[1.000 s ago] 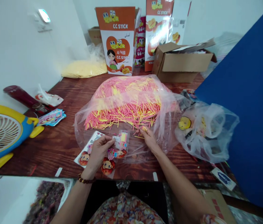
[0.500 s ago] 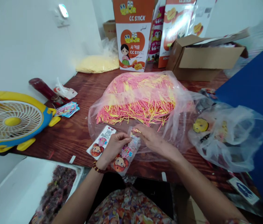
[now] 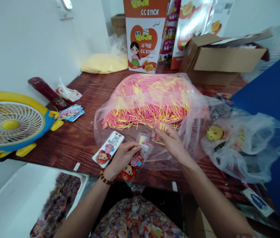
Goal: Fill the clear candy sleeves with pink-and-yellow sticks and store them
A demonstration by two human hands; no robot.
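Observation:
My left hand pinches a small clear printed packet with a red-haired cartoon figure on it. Some yellow and pink shows inside its upper end. Closed around a small bunch of pink and yellow sticks is my right hand, just right of the packet and apart from it. Behind both hands lies a large heap of thin pink and yellow sticks in an open clear plastic bag. A stack of printed packets or cards with the same figure rests left of my left hand.
To the left stand a yellow and blue fan, a dark red bottle and blue packets. Cartons and an open cardboard box line the back. A white plastic bag lies right; a white foam box sits below left.
My right hand has moved away from the packet's upper end, up and to the right, and now shows a bunch of sticks. My left hand keeps its pinch on the packet.

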